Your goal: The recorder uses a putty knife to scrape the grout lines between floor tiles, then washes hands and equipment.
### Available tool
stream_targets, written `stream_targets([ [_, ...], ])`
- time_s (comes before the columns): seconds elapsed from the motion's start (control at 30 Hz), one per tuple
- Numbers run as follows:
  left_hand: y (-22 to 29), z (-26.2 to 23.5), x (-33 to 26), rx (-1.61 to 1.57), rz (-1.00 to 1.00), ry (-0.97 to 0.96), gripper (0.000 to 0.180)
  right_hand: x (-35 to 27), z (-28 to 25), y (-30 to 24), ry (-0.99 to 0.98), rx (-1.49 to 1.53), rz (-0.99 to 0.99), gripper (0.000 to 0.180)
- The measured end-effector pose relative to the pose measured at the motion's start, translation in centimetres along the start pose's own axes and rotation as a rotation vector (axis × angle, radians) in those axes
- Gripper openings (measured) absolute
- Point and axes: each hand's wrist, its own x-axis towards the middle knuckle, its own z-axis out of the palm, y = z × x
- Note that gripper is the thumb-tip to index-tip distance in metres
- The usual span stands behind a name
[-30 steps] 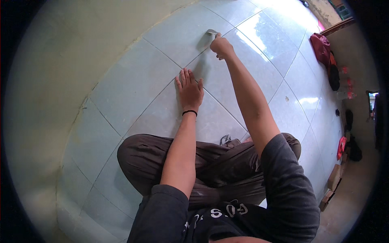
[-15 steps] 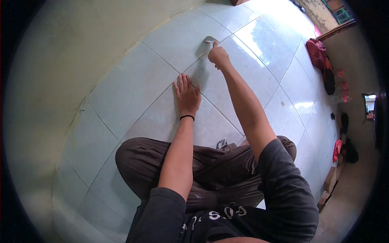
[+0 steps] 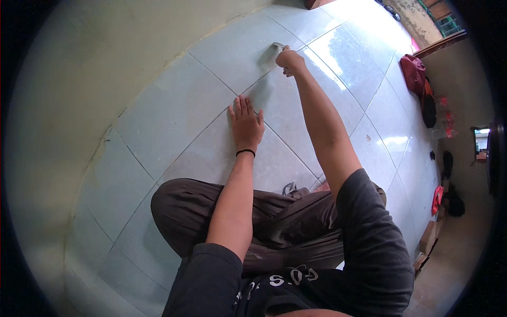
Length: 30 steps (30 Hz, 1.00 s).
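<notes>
— Since the frame half a second back, the right hand has moved slightly farther out from the body, and the tool in it shows its flat blade more nearly edge-on.
— Is that blade down on the tiled floor?
— Hard to say for certain; it is small from here, with a shadow beside it. It lies beyond the left hand, on the wall side of a tile joint.
— And how do the hands stand?
— Well apart. The right is closed round the tool's mostly hidden handle; the left rests flat, fingers slightly spread, near a crossing of joints, a dark band round its wrist.
</notes>
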Motion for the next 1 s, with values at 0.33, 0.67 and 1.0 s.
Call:
stream_targets([
  [0.33,-0.7,-0.1,0.0,-0.056,-0.01,0.023,0.056,-1.3,1.2,-0.4,0.027,-0.018,-0.06,0.066],
  [0.67,-0.8,-0.2,-0.2,-0.061,-0.001,0.012,0.056,-1.1,3.0,-1.7,0.039,-0.054,-0.117,0.064],
  [1.0,-1.2,-0.5,-0.1,-0.011,-0.021,-0.016,0.058,-1.7,3.1,-1.5,0.003,-0.116,-0.187,0.059],
])
